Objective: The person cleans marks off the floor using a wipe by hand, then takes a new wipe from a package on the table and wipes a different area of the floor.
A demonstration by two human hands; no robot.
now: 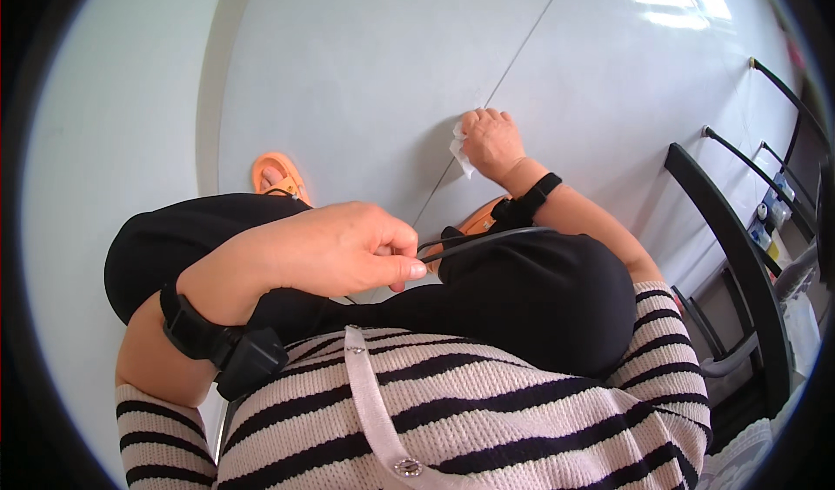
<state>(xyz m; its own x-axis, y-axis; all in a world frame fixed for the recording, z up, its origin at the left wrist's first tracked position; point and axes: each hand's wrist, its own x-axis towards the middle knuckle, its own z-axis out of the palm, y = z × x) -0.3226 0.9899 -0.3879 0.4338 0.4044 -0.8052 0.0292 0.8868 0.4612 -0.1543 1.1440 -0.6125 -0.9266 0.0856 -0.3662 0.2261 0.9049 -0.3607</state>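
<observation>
Knees bent, I reach my right hand (493,145) down to the pale grey floor (365,73). Its fingers press a crumpled white tissue (461,153) onto a thin seam between floor tiles, with part of the tissue sticking out on the left side. My left hand (352,245) is raised over my lap, its fingers curled. A thin black cable (487,240) runs to its thumb and index fingertip, which pinch it; the rest of the cable crosses over my right knee towards the right wrist. Black bands with a device sit on both wrists.
Orange sandals (280,175) are on my feet, the right one partly covered by my arm and knee. A white wall (122,116) with a grey skirting (211,81) rises at left. Black furniture legs (726,220) and stored items stand at right.
</observation>
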